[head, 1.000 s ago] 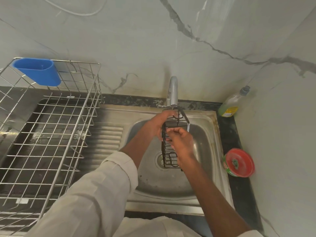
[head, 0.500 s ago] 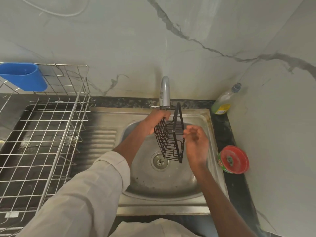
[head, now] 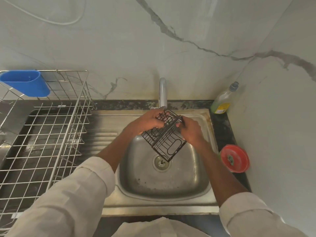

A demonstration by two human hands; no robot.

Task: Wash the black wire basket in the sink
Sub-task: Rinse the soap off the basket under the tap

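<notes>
My left hand [head: 147,123] and right hand [head: 191,132] both clamp grip on black wire basket [head: 164,139], tilted, held over sink [head: 201,194] bowl just under tap [head: 162,91]. Drain [head: 160,163] below basket's lower corner. Soap bottle [head: 222,100] on counter [head: 224,132] at right.

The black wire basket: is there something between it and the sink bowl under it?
Nothing visible. The black wire basket, gripped by the left hand and right hand, hangs tilted over the sink, below the tap.
</notes>
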